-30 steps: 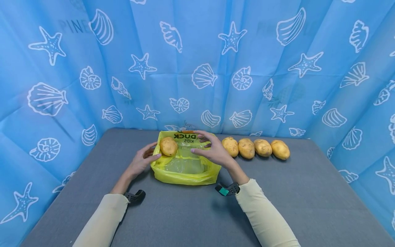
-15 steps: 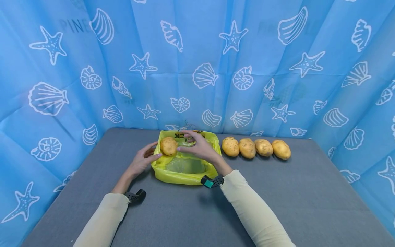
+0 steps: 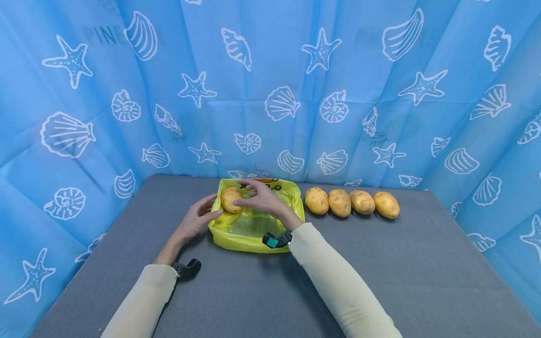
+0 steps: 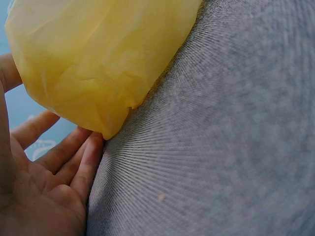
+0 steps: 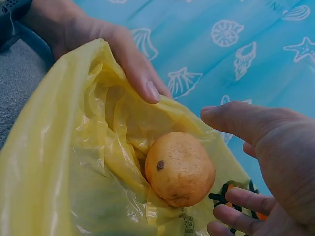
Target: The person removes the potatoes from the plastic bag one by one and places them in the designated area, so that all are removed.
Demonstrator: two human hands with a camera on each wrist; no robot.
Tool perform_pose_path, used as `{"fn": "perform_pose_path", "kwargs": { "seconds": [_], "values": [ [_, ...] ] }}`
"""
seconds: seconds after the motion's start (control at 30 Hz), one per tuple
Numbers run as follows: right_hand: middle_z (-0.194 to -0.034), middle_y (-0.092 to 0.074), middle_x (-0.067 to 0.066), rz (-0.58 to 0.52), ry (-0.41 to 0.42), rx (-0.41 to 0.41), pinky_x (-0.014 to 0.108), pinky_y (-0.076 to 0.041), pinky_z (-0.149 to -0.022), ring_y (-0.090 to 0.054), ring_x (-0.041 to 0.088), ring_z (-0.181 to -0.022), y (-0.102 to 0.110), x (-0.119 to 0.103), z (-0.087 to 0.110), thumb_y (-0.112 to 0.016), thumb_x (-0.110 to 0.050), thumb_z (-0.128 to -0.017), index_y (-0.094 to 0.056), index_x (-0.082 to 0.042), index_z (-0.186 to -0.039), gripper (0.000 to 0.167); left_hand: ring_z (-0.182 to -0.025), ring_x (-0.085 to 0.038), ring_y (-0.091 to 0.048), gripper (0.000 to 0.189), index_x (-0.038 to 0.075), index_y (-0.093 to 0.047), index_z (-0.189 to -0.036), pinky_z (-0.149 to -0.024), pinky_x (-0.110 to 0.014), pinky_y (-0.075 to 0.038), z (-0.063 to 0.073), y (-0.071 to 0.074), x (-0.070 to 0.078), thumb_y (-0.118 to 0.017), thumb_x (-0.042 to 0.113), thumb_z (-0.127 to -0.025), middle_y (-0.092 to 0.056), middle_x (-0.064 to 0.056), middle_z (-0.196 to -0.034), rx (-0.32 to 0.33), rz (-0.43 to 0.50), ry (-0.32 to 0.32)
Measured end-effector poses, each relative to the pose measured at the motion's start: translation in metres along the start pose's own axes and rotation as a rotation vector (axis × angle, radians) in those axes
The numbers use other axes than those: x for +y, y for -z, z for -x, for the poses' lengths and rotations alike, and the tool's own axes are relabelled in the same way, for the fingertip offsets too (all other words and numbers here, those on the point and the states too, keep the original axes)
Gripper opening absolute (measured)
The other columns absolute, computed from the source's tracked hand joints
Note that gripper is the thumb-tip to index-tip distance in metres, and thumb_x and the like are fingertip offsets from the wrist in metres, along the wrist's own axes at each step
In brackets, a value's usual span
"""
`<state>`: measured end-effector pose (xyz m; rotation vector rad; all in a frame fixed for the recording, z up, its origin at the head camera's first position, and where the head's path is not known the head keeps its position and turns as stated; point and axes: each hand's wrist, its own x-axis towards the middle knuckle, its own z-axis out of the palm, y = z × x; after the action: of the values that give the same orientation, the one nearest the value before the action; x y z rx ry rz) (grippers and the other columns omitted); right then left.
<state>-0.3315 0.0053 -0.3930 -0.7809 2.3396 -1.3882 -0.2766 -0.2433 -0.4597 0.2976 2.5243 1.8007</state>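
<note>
A yellow plastic bag point(image 3: 249, 245) stands on the table with its mouth spread wide. Inside its left end sits one potato point(image 3: 229, 199), which shows a dark spot in the right wrist view. My left hand point(image 3: 195, 224) lies along the bag's left side, fingers extended behind the plastic and thumb point(image 5: 151, 92) at the rim. Over the bag's mouth, my right hand point(image 3: 263, 199) reaches toward that potato with its fingers spread. In the right wrist view a gap shows between the right thumb point(image 5: 236, 118) and the potato.
Several potatoes point(image 3: 339, 203) lie in a row to the right of the bag. Grey cloth covers the table point(image 3: 236, 300). A blue curtain point(image 3: 270, 61) with white shells and starfish hangs behind and at both sides.
My right hand has moved left across the bag's mouth, from its right side to the potato inside. My left hand and the bag have stayed in place.
</note>
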Motion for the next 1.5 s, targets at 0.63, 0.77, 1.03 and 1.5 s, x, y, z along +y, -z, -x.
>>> {"fn": "perform_pose_path", "kwargs": {
  "seconds": [0.63, 0.77, 1.03, 1.5],
  "values": [
    [-0.156, -0.042, 0.007, 0.049, -0.084, -0.004, 0.051, -0.044, -0.104, -0.042, 0.028, -0.136, -0.014, 0.001, -0.026, -0.075, -0.035, -0.093, -0.046, -0.023, -0.154, 0.068, -0.135, -0.042, -0.046, 0.066, 0.006, -0.035, -0.157, -0.107, -0.057, -0.040, 0.000, 0.000, 0.002, -0.064, 0.026, -0.101, -0.045, -0.027, -0.150, -0.004, 0.014, -0.001],
    [-0.157, -0.041, 0.006, 0.058, -0.078, -0.019, 0.049, -0.043, -0.105, -0.042, 0.028, -0.136, -0.016, 0.004, -0.029, -0.074, -0.034, -0.094, -0.045, -0.023, -0.155, 0.069, -0.134, -0.042, -0.047, 0.065, 0.007, -0.036, -0.157, -0.107, -0.057, -0.040, 0.000, 0.000, 0.002, -0.064, 0.027, -0.101, -0.046, -0.026, -0.149, -0.001, 0.016, 0.003],
    [-0.157, -0.041, 0.009, 0.072, -0.087, -0.048, 0.049, -0.042, -0.106, -0.043, 0.030, -0.137, -0.019, 0.008, -0.030, -0.074, -0.035, -0.095, -0.039, -0.028, -0.158, 0.072, -0.135, -0.042, -0.046, 0.066, 0.007, -0.036, -0.157, -0.106, -0.058, -0.041, 0.000, 0.000, -0.001, -0.064, 0.027, -0.102, -0.046, -0.026, -0.149, -0.012, 0.019, -0.012],
    [-0.157, -0.040, 0.010, 0.105, -0.040, -0.063, 0.046, -0.045, -0.101, -0.049, 0.030, -0.131, -0.027, 0.013, -0.033, -0.074, -0.026, -0.095, -0.032, -0.027, -0.160, 0.078, -0.131, -0.042, -0.049, 0.066, 0.007, -0.036, -0.157, -0.104, -0.055, -0.043, 0.000, 0.000, -0.001, -0.064, 0.026, -0.101, -0.049, -0.027, -0.146, -0.012, 0.009, -0.022]
  ]
}}
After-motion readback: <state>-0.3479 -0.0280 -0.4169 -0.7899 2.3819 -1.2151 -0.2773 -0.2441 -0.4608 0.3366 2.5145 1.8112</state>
